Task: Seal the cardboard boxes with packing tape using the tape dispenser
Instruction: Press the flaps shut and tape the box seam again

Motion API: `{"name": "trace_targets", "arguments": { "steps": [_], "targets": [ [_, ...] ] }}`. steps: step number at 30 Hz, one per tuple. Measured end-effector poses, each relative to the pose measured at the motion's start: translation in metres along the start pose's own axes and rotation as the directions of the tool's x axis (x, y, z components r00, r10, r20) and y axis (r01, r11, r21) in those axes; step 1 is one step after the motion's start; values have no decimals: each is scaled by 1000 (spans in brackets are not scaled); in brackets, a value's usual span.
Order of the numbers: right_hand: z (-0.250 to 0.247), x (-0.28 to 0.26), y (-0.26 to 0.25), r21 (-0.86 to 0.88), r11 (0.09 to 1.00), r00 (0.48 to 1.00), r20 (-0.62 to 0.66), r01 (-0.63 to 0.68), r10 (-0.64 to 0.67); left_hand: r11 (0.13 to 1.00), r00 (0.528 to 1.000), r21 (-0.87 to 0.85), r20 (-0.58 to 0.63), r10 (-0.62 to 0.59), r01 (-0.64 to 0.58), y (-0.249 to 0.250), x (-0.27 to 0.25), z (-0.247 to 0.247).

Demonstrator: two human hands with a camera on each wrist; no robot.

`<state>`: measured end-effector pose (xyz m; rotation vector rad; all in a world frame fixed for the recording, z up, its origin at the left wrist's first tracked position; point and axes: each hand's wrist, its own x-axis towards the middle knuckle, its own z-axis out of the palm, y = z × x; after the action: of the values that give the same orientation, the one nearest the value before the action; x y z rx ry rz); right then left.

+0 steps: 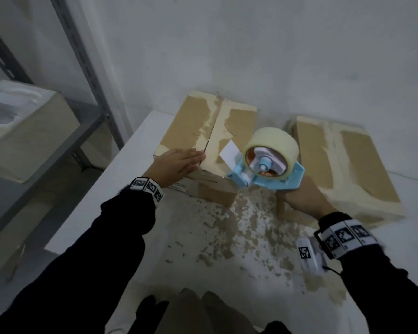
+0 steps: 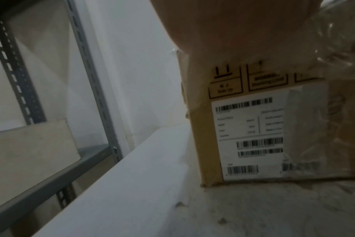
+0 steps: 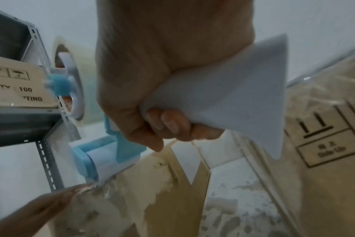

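A cardboard box (image 1: 188, 126) stands at the back of the white table (image 1: 135, 145), its top flaps closed along a centre seam (image 1: 209, 138) amid torn tape marks. My left hand (image 1: 179, 162) lies flat with straight fingers on the box's near left top edge. My right hand (image 1: 302, 198) grips the handle of a light blue tape dispenser (image 1: 268, 169) carrying a roll of clear tape (image 1: 273, 143); its roller end sits at the box's near edge by the seam. The right wrist view shows the dispenser's roller (image 3: 109, 160) touching the box top beside my left fingertips (image 3: 57, 198).
A second cardboard box (image 1: 343, 165) lies to the right against the wall. The table top (image 1: 227, 237) is speckled with torn paper scraps. A grey metal shelf (image 1: 58, 141) with a box of white packing stands left. The near box face carries a barcode label (image 2: 251, 136).
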<state>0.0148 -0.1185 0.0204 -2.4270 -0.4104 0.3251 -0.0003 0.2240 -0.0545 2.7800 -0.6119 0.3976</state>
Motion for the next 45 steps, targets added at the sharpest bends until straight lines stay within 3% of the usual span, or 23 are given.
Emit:
{"name": "trace_targets", "arguments": {
  "steps": [4, 7, 9, 11, 21, 28, 36, 45],
  "targets": [
    [3, -1, 1, -20, 1000, 1000, -4, 7, -7, 956, 982, -227, 38, -185, 188, 18, 8, -16],
    [4, 0, 3, -41, 999, 999, -28, -18, 17, 997, 997, -11, -26, -75, 75, 44, 22, -8],
    [4, 1, 6, -48, 999, 998, -52, -24, 21, 997, 994, 75, 106, -15, 7, 62, 29, 5],
    [1, 3, 7, -78, 997, 999, -46, -13, 10, 992, 988, 125, 155, -17, -2, 66, 30, 14],
    [-15, -3, 15, 14, 999, 998, -31, -49, 49, 993, 988, 78, 132, 80, -90, 52, 28, 17],
    [-26, -10, 21, 43, 996, 997, -21, 75, -74, 996, 981, 39, 178, 75, -83, 47, 30, 14],
    [-22, -12, 29, 109, 990, 995, -35, 94, -91, 997, 975, 8, 208, 78, -81, 37, 32, 17],
    [-1, -9, 37, 82, 997, 992, -122, -10, 20, 999, 976, -8, 212, 43, -43, 43, 32, 14]
  ]
}}
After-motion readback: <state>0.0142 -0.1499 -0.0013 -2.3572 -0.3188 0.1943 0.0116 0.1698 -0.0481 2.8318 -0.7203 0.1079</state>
